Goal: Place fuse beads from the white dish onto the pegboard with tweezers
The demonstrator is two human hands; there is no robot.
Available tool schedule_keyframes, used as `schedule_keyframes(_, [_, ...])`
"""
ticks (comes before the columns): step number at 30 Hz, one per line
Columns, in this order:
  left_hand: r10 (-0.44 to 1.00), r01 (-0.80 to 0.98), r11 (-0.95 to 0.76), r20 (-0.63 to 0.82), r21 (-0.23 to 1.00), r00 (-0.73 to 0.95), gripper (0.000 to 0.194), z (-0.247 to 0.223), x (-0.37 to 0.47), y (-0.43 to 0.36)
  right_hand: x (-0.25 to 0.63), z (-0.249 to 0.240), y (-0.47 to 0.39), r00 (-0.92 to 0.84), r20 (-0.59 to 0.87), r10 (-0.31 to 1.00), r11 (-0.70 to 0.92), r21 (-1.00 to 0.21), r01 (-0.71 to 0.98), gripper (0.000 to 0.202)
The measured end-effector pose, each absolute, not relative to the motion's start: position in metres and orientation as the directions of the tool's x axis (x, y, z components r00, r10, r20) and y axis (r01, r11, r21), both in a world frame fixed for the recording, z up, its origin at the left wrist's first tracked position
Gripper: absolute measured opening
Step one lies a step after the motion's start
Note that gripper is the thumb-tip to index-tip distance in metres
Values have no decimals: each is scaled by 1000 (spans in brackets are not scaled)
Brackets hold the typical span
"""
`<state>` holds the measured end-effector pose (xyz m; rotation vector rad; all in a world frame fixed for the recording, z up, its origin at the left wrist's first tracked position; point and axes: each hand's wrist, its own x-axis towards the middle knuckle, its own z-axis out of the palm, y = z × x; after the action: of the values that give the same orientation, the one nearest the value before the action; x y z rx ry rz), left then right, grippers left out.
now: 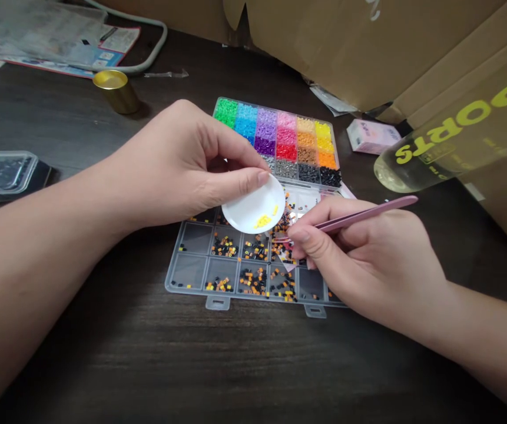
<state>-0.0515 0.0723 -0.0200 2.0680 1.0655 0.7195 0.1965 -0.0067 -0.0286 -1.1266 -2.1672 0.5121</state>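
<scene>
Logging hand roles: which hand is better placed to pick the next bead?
Right hand: it holds the pink metal tweezers, tips over the clear lid's scattered beads.

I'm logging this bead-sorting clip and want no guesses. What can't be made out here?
All in the head view:
- Tweezers tips: hidden behind the right hand's fingers, so any bead held is unseen.
- Bottle: cut off by the right edge, lettering partial.
- Lidded container: contents dark, blurred.
- White dish: far rim covered by the left hand.
</scene>
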Motion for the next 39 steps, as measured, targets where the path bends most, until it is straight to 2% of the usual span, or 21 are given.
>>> schedule_keyframes(6, [843,461,-419,146,782,517,29,-18,-52,72,193,-30,-6,-449,343,825,561,-591,579,33])
schedule_keyframes(11, [831,462,-441,156,770,534,25,-17,-51,71,192,-30,-7,-426,382,820,572,-576,584,43])
schedule_keyframes(18, [824,457,-450,160,767,543,20,-18,-50,71,190,-24,-18,-172,469,866,474,-663,580,24])
schedule_keyframes(23, [841,465,-432,159,773,517,25,-18,-49,71,192,-27,-17,-152,458,876,453,-671,588,24])
schedule_keyframes(34, [869,556,-441,179,705,462,29,-13,-59,76,187,-29,-7,-410,440,799,601,-608,519,19])
schedule_keyframes(39, [887,533,-387,146,752,438,25,-13,-64,79,185,-29,-2,-471,382,795,600,-611,517,37])
